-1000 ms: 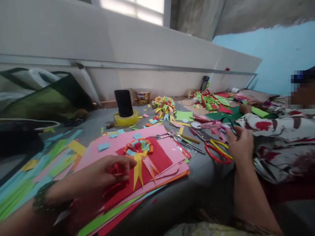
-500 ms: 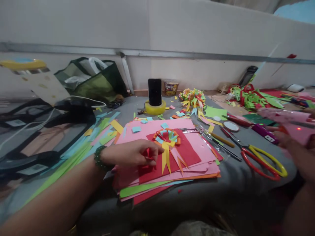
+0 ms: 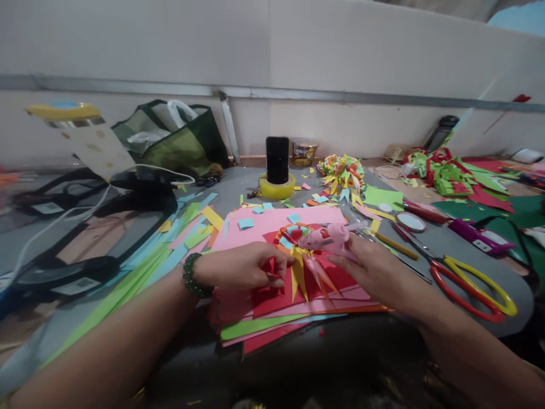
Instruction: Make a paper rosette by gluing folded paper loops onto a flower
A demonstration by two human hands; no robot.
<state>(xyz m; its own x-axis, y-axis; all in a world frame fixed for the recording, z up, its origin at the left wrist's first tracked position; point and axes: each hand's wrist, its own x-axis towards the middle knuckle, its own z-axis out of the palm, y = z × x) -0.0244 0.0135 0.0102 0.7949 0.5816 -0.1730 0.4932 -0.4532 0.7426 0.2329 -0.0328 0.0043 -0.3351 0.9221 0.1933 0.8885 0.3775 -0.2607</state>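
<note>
My left hand, with a green bead bracelet at the wrist, rests over the left part of a red sheet. Its fingers are pinched on a small red paper piece, and the fingertips touch a paper rosette with yellow and pink tails. My right hand grips a pink glue gun, its nozzle over the rosette's centre. The nozzle tip partly hides the rosette's looped ring. Under the red sheet lies a stack of coloured paper.
Scissors, a purple tool and a brown stick lie to the right. A phone stands in a yellow tape roll. Paper strips and a black-strapped object are on the left.
My right hand has come in from the far right with the pink glue gun, which is now over the rosette. My left hand keeps its place on the paper. The view has shifted slightly.
</note>
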